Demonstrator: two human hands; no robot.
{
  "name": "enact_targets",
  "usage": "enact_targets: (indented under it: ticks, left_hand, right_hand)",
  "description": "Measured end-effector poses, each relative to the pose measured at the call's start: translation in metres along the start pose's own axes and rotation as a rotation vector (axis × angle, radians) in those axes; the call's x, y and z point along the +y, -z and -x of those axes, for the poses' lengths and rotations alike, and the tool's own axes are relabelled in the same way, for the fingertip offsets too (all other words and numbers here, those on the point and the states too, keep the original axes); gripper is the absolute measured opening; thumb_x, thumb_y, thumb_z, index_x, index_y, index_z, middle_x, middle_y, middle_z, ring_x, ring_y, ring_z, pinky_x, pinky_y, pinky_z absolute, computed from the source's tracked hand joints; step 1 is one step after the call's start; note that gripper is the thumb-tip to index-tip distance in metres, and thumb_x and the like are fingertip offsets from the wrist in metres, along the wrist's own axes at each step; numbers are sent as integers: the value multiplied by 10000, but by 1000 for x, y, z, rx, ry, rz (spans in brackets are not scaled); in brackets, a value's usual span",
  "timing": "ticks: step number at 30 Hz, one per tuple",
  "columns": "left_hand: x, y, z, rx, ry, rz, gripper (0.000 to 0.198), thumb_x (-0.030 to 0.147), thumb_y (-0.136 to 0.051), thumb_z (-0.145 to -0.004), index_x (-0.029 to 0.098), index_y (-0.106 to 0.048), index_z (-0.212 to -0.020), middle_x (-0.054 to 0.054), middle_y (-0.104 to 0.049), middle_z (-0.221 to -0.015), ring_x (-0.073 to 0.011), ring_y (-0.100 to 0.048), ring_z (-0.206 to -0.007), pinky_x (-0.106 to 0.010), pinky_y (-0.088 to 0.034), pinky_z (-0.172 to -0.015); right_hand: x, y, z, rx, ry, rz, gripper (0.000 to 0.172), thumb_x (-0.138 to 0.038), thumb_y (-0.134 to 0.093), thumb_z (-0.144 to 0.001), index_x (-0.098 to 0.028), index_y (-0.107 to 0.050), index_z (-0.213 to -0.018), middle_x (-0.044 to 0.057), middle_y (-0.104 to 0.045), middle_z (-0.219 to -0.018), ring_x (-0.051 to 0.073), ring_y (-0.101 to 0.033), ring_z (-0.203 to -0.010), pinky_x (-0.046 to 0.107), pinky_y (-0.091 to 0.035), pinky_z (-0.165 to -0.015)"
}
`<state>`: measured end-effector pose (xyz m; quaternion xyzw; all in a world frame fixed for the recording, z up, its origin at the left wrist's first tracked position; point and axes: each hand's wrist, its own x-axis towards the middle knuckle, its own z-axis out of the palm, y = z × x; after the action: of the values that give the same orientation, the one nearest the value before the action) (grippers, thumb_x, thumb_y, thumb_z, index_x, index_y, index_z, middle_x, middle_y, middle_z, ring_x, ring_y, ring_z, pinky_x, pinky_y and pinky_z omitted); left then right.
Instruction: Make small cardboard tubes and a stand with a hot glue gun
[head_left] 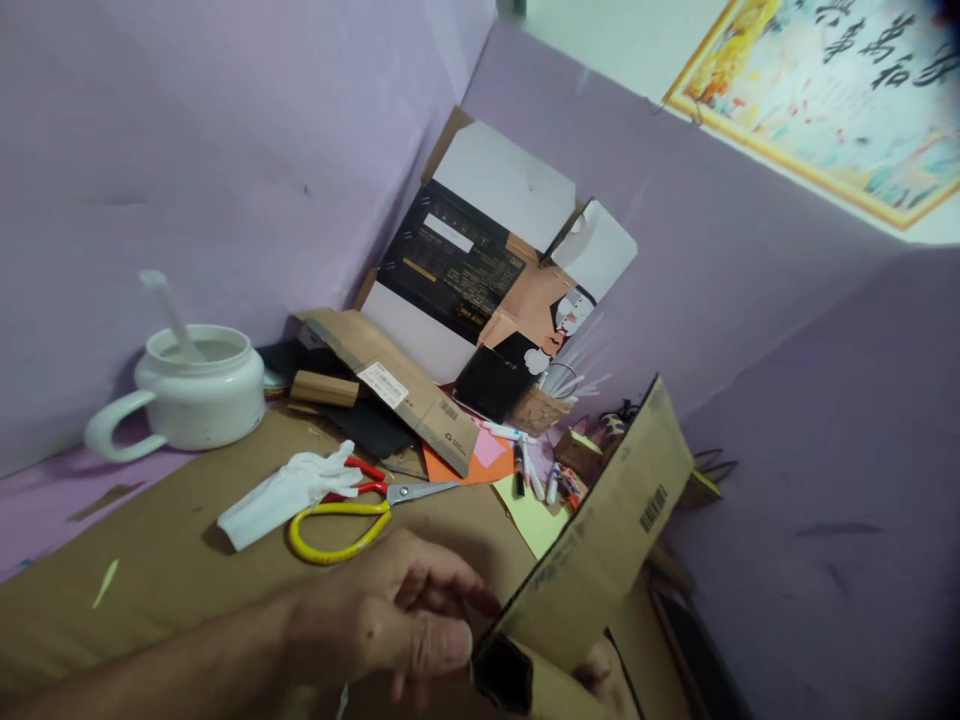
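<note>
My left hand reaches in from the lower left, its fingers curled and pinching the near end of a long brown cardboard piece that bears a barcode. The piece tilts up and away to the right over the brown cardboard work surface. A dark patch shows at the piece's near end. Only a small part of my right hand shows, under the cardboard piece at the bottom edge and against it. Its fingers are hidden.
Yellow-and-red-handled scissors lie beside a white glove. A white pot with a spoon stands at the far left. A flattened box leans in the purple corner. Markers, yellow paper and a small basket lie behind the cardboard piece.
</note>
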<state>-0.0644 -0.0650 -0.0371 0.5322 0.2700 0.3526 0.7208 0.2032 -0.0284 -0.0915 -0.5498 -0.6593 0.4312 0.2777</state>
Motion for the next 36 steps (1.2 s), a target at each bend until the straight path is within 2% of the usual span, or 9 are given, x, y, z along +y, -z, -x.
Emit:
enact_targets:
  ticks: [6,10,14,18,21,26,30,33,36]
  left_hand:
    - [4,-1,-3,73,44,-122,210,249,-630,-612,135,-671,-784,26,-547,-572,-72,-461,-470,-164,-332,-437]
    - [-4,2,-11,104,223,70,188,234,-528,-646,139,-626,-776,1,-598,-544,-74,-479,-331,-144,-313,-304]
    - [-13,7,-18,235,269,261,181,223,-494,-657,143,-562,-805,-18,-606,-641,-114,-583,-445,-157,-412,-325]
    - [-23,9,-20,272,217,239,377,333,-519,-738,159,-476,-1069,-33,-595,-757,-142,-601,-564,-194,-455,-388]
    - [-33,7,-23,267,153,46,577,324,-681,-628,178,-418,-1121,-4,-578,-762,-101,-533,-505,-185,-419,-396]
    - [-35,3,-28,307,88,-30,502,271,-701,-570,179,-443,-990,-39,-569,-891,-149,-547,-702,-185,-417,-455]
    - [-32,3,-30,400,42,-80,571,294,-703,-577,194,-409,-1056,-41,-563,-927,-129,-521,-638,-200,-418,-450]
    - [-33,0,-30,413,10,-97,607,271,-709,-584,209,-396,-1100,-46,-578,-952,-167,-559,-721,-238,-461,-541]
    - [-36,-5,-31,356,-25,-38,575,275,-717,-571,220,-438,-1071,-54,-603,-996,-245,-561,-934,-333,-469,-766]
  right_hand:
    - [1,-3,-13,-68,12,-70,201,-341,-567,-824,-193,-621,-950,59,-640,-950,217,-607,-838,365,-520,-678]
    - [-1,-4,-6,-76,98,-165,175,-378,-737,-557,-226,-655,-581,48,-661,-608,283,-624,-656,360,-507,-546]
    - [-19,-14,1,-5,178,-180,147,-308,-673,-620,-214,-694,-731,71,-711,-780,275,-641,-768,336,-508,-642]
    - [-33,-25,0,77,268,-123,107,-254,-645,-665,-199,-702,-737,72,-712,-763,244,-632,-729,306,-499,-620]
    - [-38,-26,-2,-1,244,-182,137,-264,-663,-680,-206,-700,-798,59,-713,-800,240,-632,-789,313,-500,-677]
    - [-44,-13,0,-156,119,-493,303,-312,-698,-670,-205,-659,-950,68,-682,-935,232,-611,-907,342,-484,-787]
    - [-40,-9,4,-260,47,-817,493,-430,-685,-672,-272,-558,-1121,75,-574,-1176,245,-581,-991,381,-504,-760]
    - [-37,-17,4,-195,135,-823,694,-406,-783,-548,-292,-497,-1170,69,-540,-1225,277,-541,-1067,390,-500,-791]
    - [-39,-24,2,-12,213,-699,646,-409,-761,-577,-243,-509,-1148,86,-583,-1175,294,-521,-1103,395,-447,-890]
